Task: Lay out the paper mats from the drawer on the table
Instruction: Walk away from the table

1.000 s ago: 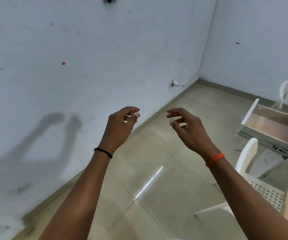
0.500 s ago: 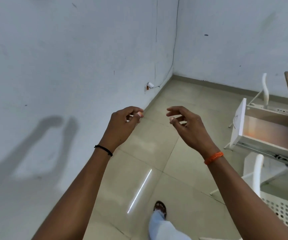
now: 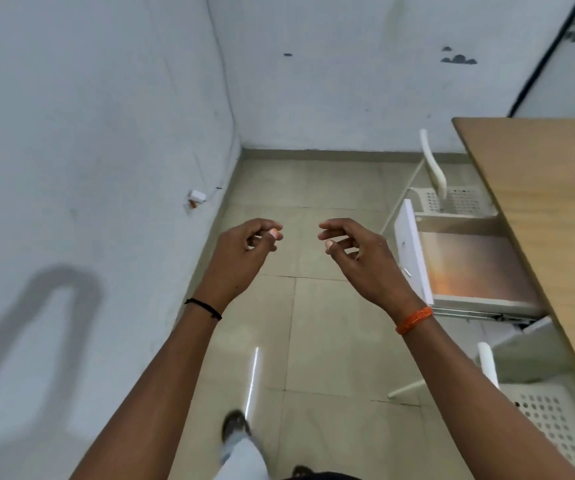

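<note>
Both my hands are raised in front of me over the tiled floor, holding nothing. My left hand [image 3: 241, 254] has its fingers loosely curled, thumb near the fingertips. My right hand [image 3: 362, 258] is loosely curled too, fingers apart. To the right, a white drawer [image 3: 414, 251] stands pulled out from under the wooden table [image 3: 549, 209]; its inside looks bare with a shiny bottom. No paper mats are visible. My right hand is just left of the drawer front.
A white perforated chair [image 3: 452, 199] stands beyond the drawer and another [image 3: 542, 410] at the lower right by the table edge. White walls meet in a corner ahead. My feet [image 3: 234, 424] show at the bottom on the tiles.
The view has swung to the right, bringing the table, the open drawer and both chairs into sight. My hands keep the same raised, curled pose.
</note>
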